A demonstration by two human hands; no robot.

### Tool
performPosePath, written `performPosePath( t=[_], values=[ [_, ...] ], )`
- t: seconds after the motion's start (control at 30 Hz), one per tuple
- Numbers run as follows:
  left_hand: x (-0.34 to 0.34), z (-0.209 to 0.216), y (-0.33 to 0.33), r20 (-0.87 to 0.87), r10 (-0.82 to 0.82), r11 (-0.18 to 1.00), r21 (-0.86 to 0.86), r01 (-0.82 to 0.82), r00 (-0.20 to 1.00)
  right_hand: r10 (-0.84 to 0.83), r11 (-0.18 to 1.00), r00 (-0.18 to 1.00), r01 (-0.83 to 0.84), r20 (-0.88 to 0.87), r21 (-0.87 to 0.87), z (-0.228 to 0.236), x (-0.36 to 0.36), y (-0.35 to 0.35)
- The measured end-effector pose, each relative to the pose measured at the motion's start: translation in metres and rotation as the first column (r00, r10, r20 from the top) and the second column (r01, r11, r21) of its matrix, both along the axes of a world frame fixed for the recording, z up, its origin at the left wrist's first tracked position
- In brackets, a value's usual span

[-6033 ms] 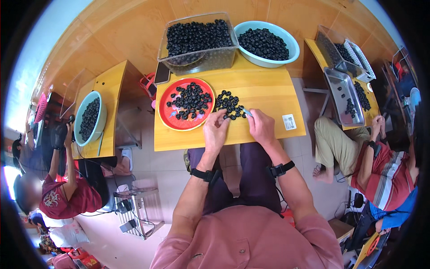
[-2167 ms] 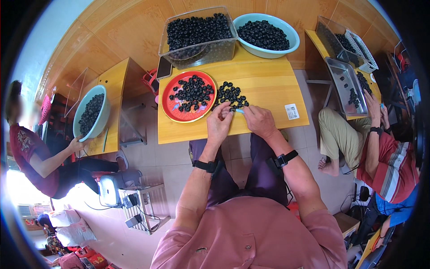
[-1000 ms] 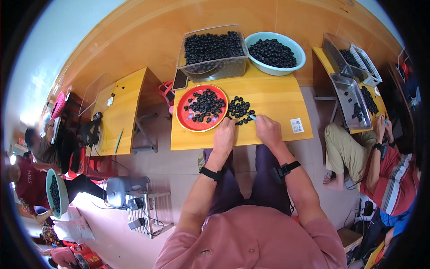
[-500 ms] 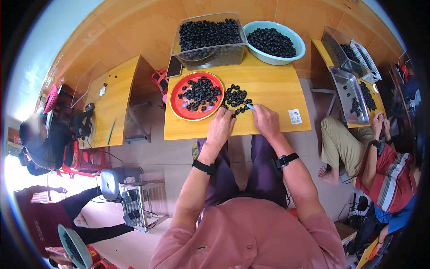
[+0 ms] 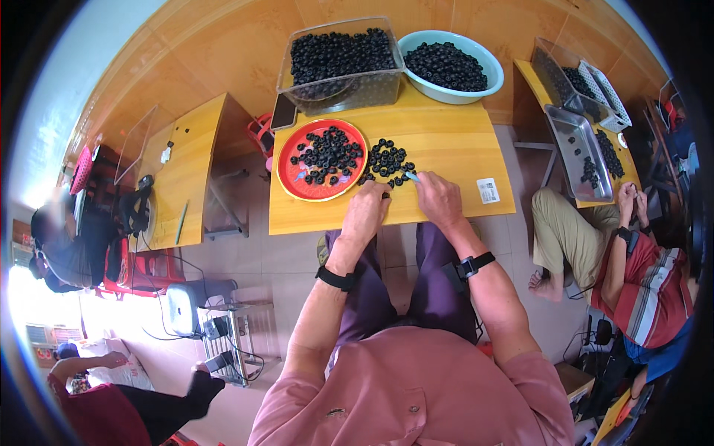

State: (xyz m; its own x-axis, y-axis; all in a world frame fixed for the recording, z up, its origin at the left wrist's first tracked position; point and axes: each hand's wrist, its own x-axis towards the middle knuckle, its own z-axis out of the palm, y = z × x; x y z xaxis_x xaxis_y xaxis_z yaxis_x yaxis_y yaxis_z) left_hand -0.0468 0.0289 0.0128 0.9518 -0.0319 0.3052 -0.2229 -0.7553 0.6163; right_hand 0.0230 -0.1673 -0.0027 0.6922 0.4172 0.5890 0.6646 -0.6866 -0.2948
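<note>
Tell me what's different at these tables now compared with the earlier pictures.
A co-worker in maroon lifted the pale blue basin off the left-hand table and carried it toward the lower left, out of view. The right hand still grips the light-blue tool; the red round tray, clear plastic bin and other blue basin stayed put.

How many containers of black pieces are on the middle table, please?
3: the red plate at the left, the clear bin behind it and the blue bowl at the bin's right. Others may be hidden.
</note>
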Motion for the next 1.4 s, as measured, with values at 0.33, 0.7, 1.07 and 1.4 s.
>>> performPosePath(
  t=[0.33,0.7,1.07,1.4],
  values=[
    [0.005,-0.014,-0.01,-0.019,0.175,0.938,-0.301,-0.173,0.984,0.026,1.0,0.999,-0.026,-0.035,0.006,0.001,-0.003,0.001],
    [0.014,-0.023,-0.014,-0.071,0.232,0.779,-0.583,-0.229,0.97,0.129,0.989,0.989,-0.124,0.074,-0.076,0.01,-0.009,0.002],
    [0.014,-0.017,-0.016,-0.041,0.215,0.827,-0.524,-0.204,0.976,0.16,0.985,0.98,-0.152,0.117,-0.079,0.01,-0.007,0.003],
    [0.013,-0.014,-0.015,-0.148,0.161,0.772,-0.597,-0.218,0.976,0.158,0.984,0.985,-0.151,0.073,-0.094,0.006,-0.008,0.003]
  ],
)
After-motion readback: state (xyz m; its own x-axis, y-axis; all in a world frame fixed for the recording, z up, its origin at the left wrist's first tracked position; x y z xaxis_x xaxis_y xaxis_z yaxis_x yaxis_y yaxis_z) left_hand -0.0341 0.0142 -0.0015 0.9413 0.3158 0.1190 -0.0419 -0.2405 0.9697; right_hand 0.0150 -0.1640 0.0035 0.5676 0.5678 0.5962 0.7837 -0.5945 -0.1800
